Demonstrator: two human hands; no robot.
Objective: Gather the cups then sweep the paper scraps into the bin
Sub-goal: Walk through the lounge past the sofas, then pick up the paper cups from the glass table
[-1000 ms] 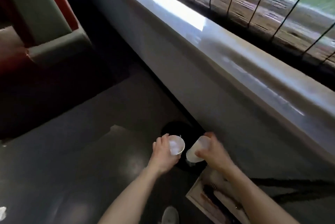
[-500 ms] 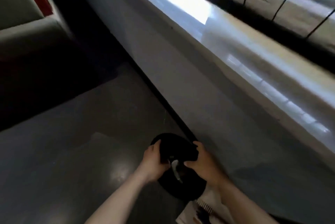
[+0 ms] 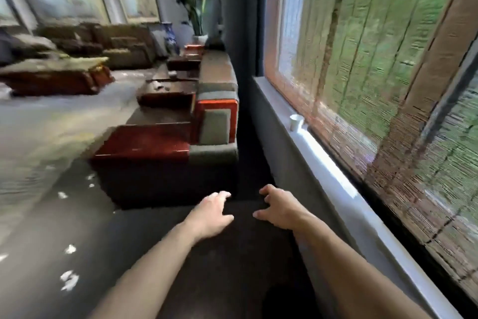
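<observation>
Ahead, 1 cup [image 3: 295, 122] tops windowsill [image 3: 326, 163]; left hand [image 3: 212, 212], right hand [image 3: 278, 208] empty.

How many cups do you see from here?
1: a white cup on the windowsill, beyond the right hand. Blurred far tables may hold more.
</observation>
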